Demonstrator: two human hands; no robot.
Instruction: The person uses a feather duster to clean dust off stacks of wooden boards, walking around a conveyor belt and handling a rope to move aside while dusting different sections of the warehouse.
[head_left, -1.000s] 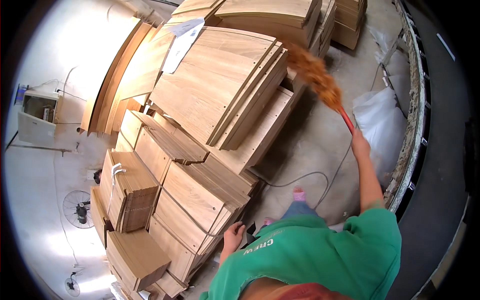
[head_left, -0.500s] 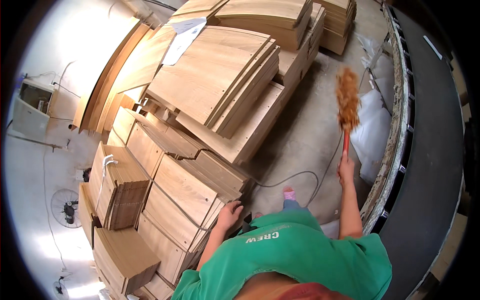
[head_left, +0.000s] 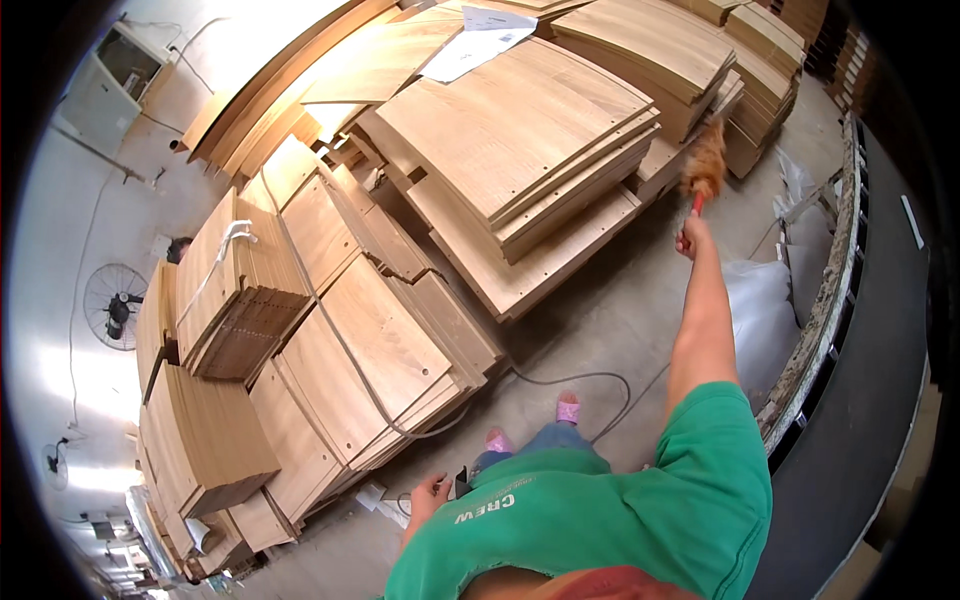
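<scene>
My right hand [head_left: 690, 237] is closed round the red handle of a fluffy orange-brown duster [head_left: 706, 165], my arm stretched out far and to the right. The duster's plume stands upward beside the far right edges of the wood-grain panels, and I cannot tell whether it touches them. My left hand [head_left: 430, 493] is low on the near left by my waist, fingers partly curled; I cannot tell whether it has hold of anything. Ahead lies a neat stack of pale wood-grain boards [head_left: 515, 130], with a white printed paper sheet [head_left: 478, 45] on its far left part. To the left, a thin grey hose [head_left: 335, 325] runs over a lower pile of matching panels [head_left: 375, 335]. A long black conveyor belt [head_left: 870, 400] curves along my right
</scene>
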